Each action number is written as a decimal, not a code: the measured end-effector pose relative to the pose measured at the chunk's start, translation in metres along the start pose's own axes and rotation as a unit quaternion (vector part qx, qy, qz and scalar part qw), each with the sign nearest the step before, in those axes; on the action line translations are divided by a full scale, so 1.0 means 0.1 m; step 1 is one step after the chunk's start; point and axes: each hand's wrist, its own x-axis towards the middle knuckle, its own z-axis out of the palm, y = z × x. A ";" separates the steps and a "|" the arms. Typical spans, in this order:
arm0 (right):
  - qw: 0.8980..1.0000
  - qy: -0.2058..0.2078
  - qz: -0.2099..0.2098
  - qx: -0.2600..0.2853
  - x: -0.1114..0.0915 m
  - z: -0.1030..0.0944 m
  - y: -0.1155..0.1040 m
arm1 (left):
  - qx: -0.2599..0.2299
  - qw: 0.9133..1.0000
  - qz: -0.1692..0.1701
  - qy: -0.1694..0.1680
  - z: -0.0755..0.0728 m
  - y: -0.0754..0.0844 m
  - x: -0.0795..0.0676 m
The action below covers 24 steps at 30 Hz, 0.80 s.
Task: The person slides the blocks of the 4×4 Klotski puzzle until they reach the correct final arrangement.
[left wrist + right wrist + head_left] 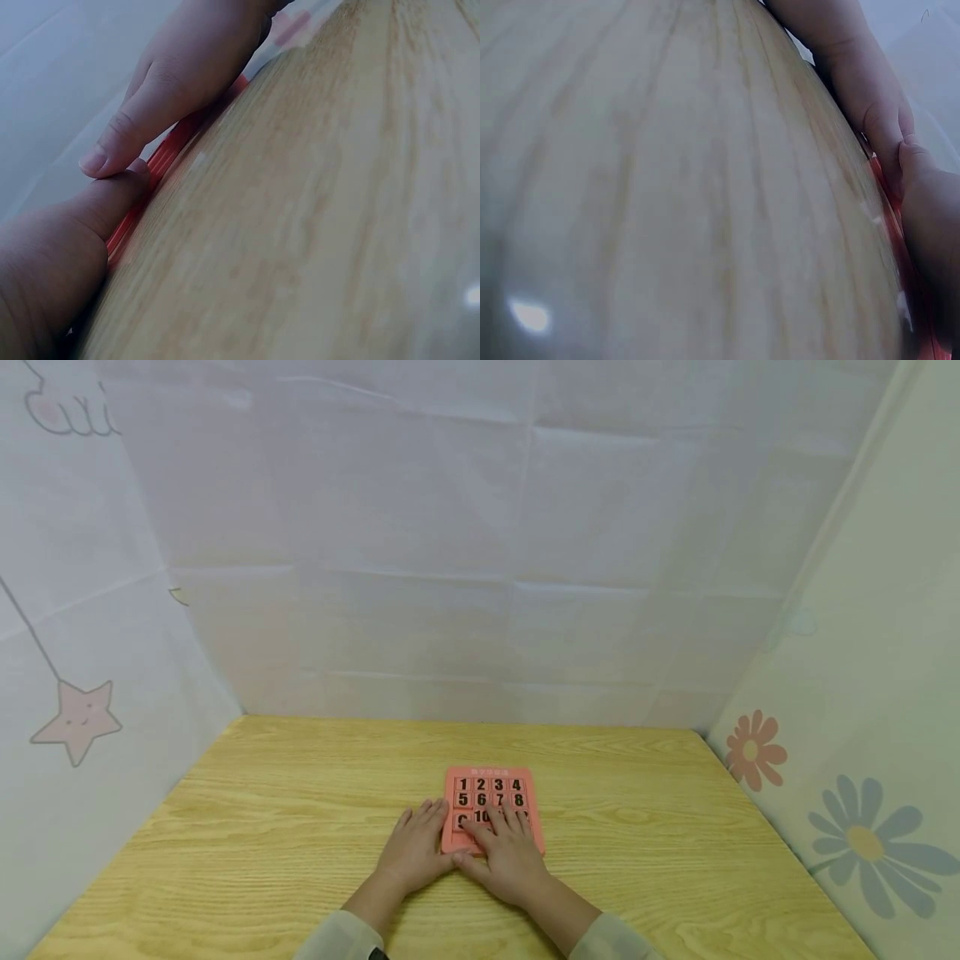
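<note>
A pink number slide puzzle (491,792) lies flat on the wooden table, with black numerals on its square tiles. My left hand (414,850) rests along the puzzle's left side, fingers fairly straight and the thumb by its near-left corner. Over the lower right part of the board lies my right hand (513,864), its fingers spread across the tiles and covering most of the lower rows. The numbers 1 to 8 show in order in the top two rows. In the left wrist view, the two thumbs meet at the puzzle's red-looking edge (169,150).
The wood-grain table (315,793) spreads around the puzzle. Pale cloth walls enclose it at the back (480,635), left and right. A star print (77,722) is on the left wall, and flower prints (866,843) are on the right.
</note>
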 end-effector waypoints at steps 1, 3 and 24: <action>1.000 0.000 0.001 0.000 0.00 0.00 0.00 | 0.001 1.000 0.001 0.000 0.00 0.00 0.00; 1.000 0.000 0.002 -0.001 0.02 0.00 0.00 | 0.001 1.000 0.004 0.000 0.00 -0.01 0.01; 1.000 -0.017 0.014 0.014 0.10 -0.02 0.01 | 0.009 1.000 0.011 0.010 0.02 -0.01 0.01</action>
